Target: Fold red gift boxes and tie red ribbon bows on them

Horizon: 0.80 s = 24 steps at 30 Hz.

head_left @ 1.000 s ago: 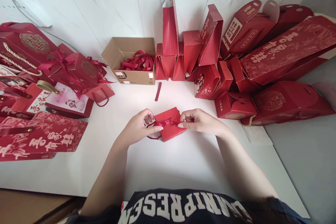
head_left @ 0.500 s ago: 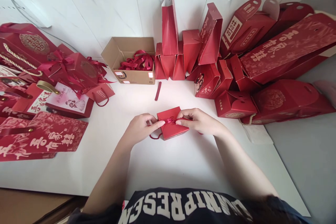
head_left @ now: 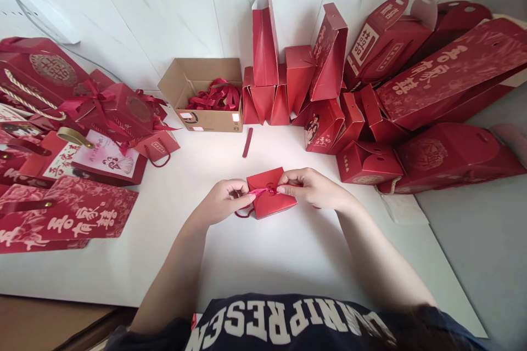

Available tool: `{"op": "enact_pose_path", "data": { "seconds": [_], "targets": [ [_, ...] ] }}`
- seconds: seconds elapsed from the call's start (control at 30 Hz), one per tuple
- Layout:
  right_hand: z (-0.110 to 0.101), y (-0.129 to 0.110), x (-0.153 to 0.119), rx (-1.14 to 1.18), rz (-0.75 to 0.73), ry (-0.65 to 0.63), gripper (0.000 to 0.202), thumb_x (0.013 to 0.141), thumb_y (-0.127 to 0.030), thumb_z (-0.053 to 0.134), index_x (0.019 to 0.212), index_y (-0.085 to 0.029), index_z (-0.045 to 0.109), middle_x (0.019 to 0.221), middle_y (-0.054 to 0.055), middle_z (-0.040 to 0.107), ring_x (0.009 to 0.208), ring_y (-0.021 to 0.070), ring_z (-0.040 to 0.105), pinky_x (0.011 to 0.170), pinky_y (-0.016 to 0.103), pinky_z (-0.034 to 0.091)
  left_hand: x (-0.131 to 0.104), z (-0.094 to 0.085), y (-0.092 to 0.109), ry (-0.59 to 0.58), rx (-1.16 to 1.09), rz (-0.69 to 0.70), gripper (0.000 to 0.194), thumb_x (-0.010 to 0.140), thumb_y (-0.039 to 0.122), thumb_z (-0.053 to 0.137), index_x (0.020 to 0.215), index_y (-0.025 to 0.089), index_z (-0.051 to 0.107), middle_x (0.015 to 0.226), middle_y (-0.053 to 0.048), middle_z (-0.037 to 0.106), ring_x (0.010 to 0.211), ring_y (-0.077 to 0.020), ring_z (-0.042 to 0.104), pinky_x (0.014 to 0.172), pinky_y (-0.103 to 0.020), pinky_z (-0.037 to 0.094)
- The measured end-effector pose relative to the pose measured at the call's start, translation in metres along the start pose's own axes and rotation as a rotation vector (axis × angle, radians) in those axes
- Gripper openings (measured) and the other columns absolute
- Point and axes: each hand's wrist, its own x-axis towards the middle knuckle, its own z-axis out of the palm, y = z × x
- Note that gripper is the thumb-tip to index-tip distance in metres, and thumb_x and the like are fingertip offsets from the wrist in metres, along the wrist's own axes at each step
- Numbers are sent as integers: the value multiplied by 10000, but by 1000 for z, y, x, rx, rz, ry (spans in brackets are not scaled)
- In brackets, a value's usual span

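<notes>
A small red box (head_left: 272, 203) rests on the white table between my two hands, with a pink-red ribbon (head_left: 260, 192) across its top, gathered at a small knot. My left hand (head_left: 231, 197) pinches the ribbon's left end at the box's left edge. On the other side my right hand (head_left: 303, 185) pinches ribbon close to the knot, over the box's right part; the fingertips hide what lies under them. A dark red cord loop (head_left: 244, 214) sticks out below my left hand.
Behind the box, a short red strip (head_left: 247, 142) lies on the table (head_left: 197, 159). An open cardboard box (head_left: 214, 120) holds red ribbons. Red gift boxes stand at the back and right (head_left: 367, 164); decorated red boxes (head_left: 93, 208) crowd the left.
My left hand has drawn slightly left, away from the knot, and a stretch of ribbon now shows taut between them. My right hand has barely moved.
</notes>
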Motion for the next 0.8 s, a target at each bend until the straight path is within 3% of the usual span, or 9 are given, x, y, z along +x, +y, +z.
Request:
{"op": "enact_pose_path", "data": {
  "seconds": [0.33,0.53,0.8],
  "targets": [
    [-7,5,0,-27,-5,51,270,868,-443,591,799,-182,595,606,-68,453,447,49,321,457,224,298,0,-1,-3,-13,0,2,314,877,385,605,682,165,493,716,-9,572,652,-129,586,617,-268,497],
    [-9,2,-1,-56,27,79,219,860,-373,592,747,-189,554,583,-76,444,449,52,335,471,225,309,-2,-2,2,36,21,-3,322,834,395,627,653,161,502,724,-4,546,610,-112,539,575,-253,461],
    [-9,4,-1,-89,52,54,234,840,-386,595,724,-200,512,604,-57,419,515,85,349,481,238,283,-2,-2,4,116,126,94,254,790,229,585,591,164,441,771,-10,500,660,-113,471,552,-240,368]
  ]
}}
